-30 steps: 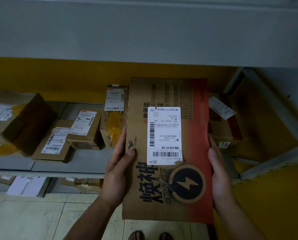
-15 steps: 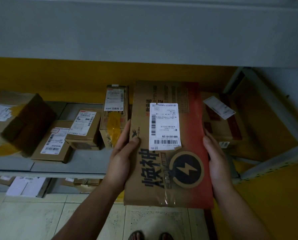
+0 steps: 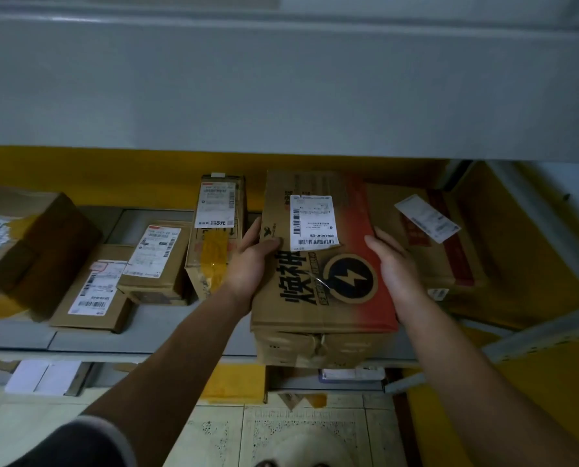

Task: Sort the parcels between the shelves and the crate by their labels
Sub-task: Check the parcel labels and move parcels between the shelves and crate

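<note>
A brown and red cardboard parcel (image 3: 328, 288) with a lightning-bolt print and a white label (image 3: 313, 222) lies flat at the front of the grey shelf (image 3: 79, 338), its near end overhanging the edge. My left hand (image 3: 252, 261) grips its left side, thumb on top. Against its right side my right hand (image 3: 394, 261) presses with nearly straight fingers. The crate is not in view.
An upright taped box (image 3: 215, 237) stands just left of the parcel, with two flat labelled boxes (image 3: 153, 261) and a big dark box (image 3: 28, 244) further left. A red-striped box (image 3: 429, 241) sits to the right. An upper shelf board (image 3: 281, 89) overhangs. More parcels lie below.
The parcel went from held upright in front of me to lying flat on the shelf, pushed forward. Both arms have stretched out with it.
</note>
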